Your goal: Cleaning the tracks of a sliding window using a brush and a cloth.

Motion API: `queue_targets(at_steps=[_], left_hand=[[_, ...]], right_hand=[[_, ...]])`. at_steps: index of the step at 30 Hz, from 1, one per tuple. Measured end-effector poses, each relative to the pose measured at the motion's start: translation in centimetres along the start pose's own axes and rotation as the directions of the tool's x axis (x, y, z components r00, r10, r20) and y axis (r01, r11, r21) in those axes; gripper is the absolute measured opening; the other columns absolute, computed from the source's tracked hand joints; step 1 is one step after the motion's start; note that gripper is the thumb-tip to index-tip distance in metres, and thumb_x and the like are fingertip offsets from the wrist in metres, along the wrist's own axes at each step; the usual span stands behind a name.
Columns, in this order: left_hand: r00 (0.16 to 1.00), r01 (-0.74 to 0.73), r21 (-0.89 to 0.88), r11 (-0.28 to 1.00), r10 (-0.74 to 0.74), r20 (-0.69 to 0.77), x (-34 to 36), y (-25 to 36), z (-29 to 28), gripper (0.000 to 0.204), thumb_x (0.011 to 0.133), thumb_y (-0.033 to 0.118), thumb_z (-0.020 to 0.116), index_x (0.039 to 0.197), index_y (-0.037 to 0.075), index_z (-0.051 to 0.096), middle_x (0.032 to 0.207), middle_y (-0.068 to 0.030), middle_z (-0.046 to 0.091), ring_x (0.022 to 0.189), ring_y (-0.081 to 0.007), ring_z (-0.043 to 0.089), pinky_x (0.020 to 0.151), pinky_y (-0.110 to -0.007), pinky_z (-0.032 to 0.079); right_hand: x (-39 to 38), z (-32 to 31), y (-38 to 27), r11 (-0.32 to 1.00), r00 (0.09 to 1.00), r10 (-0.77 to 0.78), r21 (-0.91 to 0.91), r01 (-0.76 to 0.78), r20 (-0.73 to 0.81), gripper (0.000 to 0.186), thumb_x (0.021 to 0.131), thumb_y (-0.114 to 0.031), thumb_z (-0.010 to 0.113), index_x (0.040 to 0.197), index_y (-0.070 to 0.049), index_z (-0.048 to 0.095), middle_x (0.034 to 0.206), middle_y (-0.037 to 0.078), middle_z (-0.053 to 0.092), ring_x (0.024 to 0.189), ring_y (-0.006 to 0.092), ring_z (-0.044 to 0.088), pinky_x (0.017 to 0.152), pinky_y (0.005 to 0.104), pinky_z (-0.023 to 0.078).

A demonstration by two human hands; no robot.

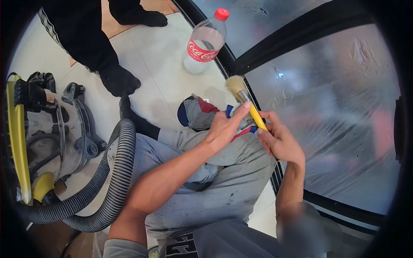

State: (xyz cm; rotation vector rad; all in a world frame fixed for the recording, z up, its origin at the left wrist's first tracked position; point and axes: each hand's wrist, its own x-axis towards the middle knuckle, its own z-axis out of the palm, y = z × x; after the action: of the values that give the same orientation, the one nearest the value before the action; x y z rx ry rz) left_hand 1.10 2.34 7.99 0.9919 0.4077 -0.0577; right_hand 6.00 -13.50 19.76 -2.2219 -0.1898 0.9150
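Observation:
A round paintbrush (257, 117) with pale bristles, a metal ferrule and a yellow handle is held tilted, bristles up and to the left. My left hand (227, 130) is closed, its thumb against the brush near the ferrule. Grey, blue and red fabric (243, 131) shows around its fingers; they are partly hidden. My right hand (282, 141) pinches the lower handle between thumb and fingers. A crumpled grey, red and blue cloth item (198, 112) lies on the floor just beyond my left hand.
A clear plastic bottle (205, 43) with a red cap stands by the dark-framed panel (335, 107), which carries wrinkled plastic film. To the left are a vacuum machine (47, 129) and its grey corrugated hose (122, 159). Another person's dark-socked foot (120, 81) stands ahead.

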Motion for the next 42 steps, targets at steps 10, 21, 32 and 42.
queue_targets(at_steps=[10, 21, 32, 42], left_hand=[[0.938, -0.048, 0.402, 0.914, -0.097, 0.333, 0.2, 1.5, -3.3, 0.065, 0.097, 0.062, 0.063, 0.113, 0.000, 0.071, 0.098, -0.0060, 0.071, 0.086, -0.0149, 0.062, 0.078, -0.033, 0.052], [0.998, -0.058, 0.977, 0.206, -0.015, 0.062, 2.3, 9.1, -10.0, 0.038, 0.089, 0.027, 0.067, 0.108, -0.005, 0.071, 0.101, -0.0314, 0.071, 0.099, -0.0476, 0.069, 0.087, -0.050, 0.054], [0.951, 0.229, 0.969, 0.098, 0.191, -0.244, 8.9, 5.5, -22.5, 0.052, 0.082, 0.028, 0.072, 0.122, -0.004, 0.068, 0.118, -0.0307, 0.070, 0.115, -0.0456, 0.066, 0.100, -0.049, 0.051], [0.835, -0.382, 0.907, -0.176, 0.356, 0.421, 8.0, -2.5, -9.5, 0.034, 0.084, 0.015, 0.076, 0.117, 0.009, 0.071, 0.127, -0.0166, 0.067, 0.119, -0.0379, 0.060, 0.103, -0.049, 0.043]], right_hand=[[6.1, 0.2, 2.2, 0.881, 0.840, -0.473, 0.165, 0.444, 0.267, 0.039, 0.098, -0.003, 0.063, 0.135, -0.005, 0.050, 0.078, -0.003, 0.058, 0.060, 0.0023, 0.044, 0.053, 0.0211, 0.035], [5.5, -2.1, 7.7, 0.892, 0.986, -0.155, 0.421, 0.168, -0.064, 0.042, 0.095, -0.014, 0.071, 0.129, -0.006, 0.048, 0.074, 0.002, 0.058, 0.053, 0.0082, 0.047, 0.048, 0.0275, 0.036], [2.4, 5.4, 5.2, 0.777, 0.865, -0.398, 0.389, 0.495, -0.306, 0.051, 0.095, -0.011, 0.068, 0.137, -0.007, 0.039, 0.092, 0.018, 0.073, 0.085, 0.0280, 0.069, 0.082, 0.0419, 0.051], [0.5, -7.0, 9.3, 0.934, 0.919, -0.265, -0.315, 0.169, -0.291, 0.037, 0.085, -0.013, 0.074, 0.121, -0.012, 0.065, 0.102, 0.019, 0.073, 0.098, 0.0392, 0.069, 0.083, 0.0472, 0.054]])
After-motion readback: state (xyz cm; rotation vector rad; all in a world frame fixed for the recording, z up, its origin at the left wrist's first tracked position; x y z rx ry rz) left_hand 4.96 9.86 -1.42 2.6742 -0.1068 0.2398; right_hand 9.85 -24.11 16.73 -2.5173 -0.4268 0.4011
